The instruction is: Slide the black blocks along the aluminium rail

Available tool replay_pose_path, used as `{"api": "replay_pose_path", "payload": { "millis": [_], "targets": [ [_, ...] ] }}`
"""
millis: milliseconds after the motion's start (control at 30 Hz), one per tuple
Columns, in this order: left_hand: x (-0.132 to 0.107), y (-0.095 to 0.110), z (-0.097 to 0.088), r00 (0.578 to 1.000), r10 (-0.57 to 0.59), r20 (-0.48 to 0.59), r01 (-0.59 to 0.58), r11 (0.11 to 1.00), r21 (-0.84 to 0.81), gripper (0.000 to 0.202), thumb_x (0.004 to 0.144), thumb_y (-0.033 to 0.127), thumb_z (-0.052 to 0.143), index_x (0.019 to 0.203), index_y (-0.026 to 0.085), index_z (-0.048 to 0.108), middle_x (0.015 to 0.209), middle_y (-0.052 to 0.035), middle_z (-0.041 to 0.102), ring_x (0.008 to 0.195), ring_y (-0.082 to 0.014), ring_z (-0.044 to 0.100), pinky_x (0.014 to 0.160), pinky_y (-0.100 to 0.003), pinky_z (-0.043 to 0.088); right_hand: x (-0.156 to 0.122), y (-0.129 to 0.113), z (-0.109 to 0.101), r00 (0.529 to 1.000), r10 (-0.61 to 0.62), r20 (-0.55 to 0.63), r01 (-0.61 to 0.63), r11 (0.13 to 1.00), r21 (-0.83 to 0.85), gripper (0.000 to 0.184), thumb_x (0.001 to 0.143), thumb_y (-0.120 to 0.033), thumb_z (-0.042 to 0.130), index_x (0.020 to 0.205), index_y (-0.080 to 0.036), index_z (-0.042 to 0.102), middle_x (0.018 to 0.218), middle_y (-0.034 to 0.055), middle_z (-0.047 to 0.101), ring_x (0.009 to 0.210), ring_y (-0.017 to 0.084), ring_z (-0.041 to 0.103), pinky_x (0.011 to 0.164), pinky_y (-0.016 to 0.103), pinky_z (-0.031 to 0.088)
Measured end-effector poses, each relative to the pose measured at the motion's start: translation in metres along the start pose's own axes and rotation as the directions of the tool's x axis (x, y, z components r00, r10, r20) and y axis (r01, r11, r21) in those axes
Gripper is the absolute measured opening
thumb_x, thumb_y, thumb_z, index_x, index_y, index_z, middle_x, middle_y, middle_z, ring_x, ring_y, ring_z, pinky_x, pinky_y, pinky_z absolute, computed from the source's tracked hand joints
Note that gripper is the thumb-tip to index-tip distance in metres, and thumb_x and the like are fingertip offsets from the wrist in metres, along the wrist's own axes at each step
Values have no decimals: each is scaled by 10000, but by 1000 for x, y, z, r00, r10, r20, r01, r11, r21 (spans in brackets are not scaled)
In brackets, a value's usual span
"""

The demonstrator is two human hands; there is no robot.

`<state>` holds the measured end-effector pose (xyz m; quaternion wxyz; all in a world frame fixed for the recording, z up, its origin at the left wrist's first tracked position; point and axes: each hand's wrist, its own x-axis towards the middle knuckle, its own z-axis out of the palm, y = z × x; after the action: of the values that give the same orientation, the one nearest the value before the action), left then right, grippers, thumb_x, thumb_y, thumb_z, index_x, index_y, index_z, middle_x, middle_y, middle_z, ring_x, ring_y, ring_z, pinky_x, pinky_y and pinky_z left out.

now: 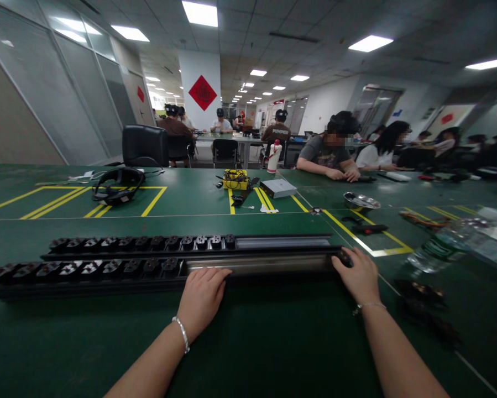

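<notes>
Along the table, a long black rail [260, 268] lies in front of a second black rail [281, 242]. Rows of black socket modules [93, 266] fill the left part of both, while bare channel shows further right. My left hand [204, 296] is closed over the near edge of the front rail, beside the last module in its row; its thumb is hidden. At this rail's right end, my right hand [361, 273] pinches a small black socket module [346, 257], partly covered by the fingers. More dark modules [428, 309] lie loose to the right, blurred.
A water bottle [443, 246] and a metal bowl [361, 202] stand on the right of the green table [273, 342]. Beyond the rails are a white box [278, 188], a yellow cable bundle [236, 179] and a black headset [119, 186]. A person [333, 149] sits across.
</notes>
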<state>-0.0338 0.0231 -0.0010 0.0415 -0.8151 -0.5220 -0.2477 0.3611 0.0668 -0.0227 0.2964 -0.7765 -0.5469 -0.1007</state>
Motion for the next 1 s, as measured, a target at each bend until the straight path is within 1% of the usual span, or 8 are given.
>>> {"api": "replay_pose_path", "payload": {
  "millis": [67,167,300,533,667,867,1000],
  "targets": [
    [0,0,0,1000,4,-7,-4,1000,2,275,833,184,428,1054,253,575,962,-27,650,865,-177,564,758,-342,399,0,2,1,1000,2,0,-2,1000,-16,588,707,-579,414,1083,-160,584,1253,133,473,1194,293,354,999,465,236],
    [-1,-1,0,1000,11,-6,-10,1000,5,275,829,184,431,1051,254,577,954,-30,651,853,-176,565,750,-342,401,0,3,3,1000,-10,-7,10,1000,-20,573,711,-572,416,1096,-182,585,1262,108,478,1206,283,351,1007,466,235],
    [0,-1,0,1000,5,7,-5,1000,9,277,837,193,420,1061,253,571,953,-28,650,852,-179,564,750,-349,403,0,2,1,1000,-19,12,19,1000,-23,572,728,-554,403,1105,-165,584,1248,119,495,1197,269,375,1015,450,235],
    [0,0,0,1000,6,-6,-6,1000,13,279,834,195,421,1056,251,581,949,-35,652,852,-177,571,758,-346,414,3,-1,-3,999,27,35,-27,1000,4,565,713,-543,424,1094,-165,597,1243,127,501,1140,290,438,980,454,278],
    [-1,-1,1,1000,-7,1,7,1000,6,279,835,203,430,1067,260,574,956,-23,650,861,-175,567,764,-347,414,3,-3,-5,998,30,54,-30,1000,4,560,720,-538,412,1093,-163,596,1248,131,496,1147,287,437,977,446,283],
    [-1,-1,1,1000,17,-5,-17,1000,16,278,834,188,423,1053,255,581,956,-29,652,850,-171,568,765,-349,410,2,-3,-6,999,27,29,-27,999,33,517,718,-512,425,1068,-175,603,1224,115,518,1135,283,450,965,448,299],
    [0,0,0,1000,6,-7,-6,1000,11,273,832,187,432,1051,261,578,954,-20,651,849,-171,567,757,-342,406,2,-4,-7,999,44,24,-45,997,67,503,707,-506,442,1051,-180,613,1212,109,528,1122,282,463,967,442,307]
  ]
}}
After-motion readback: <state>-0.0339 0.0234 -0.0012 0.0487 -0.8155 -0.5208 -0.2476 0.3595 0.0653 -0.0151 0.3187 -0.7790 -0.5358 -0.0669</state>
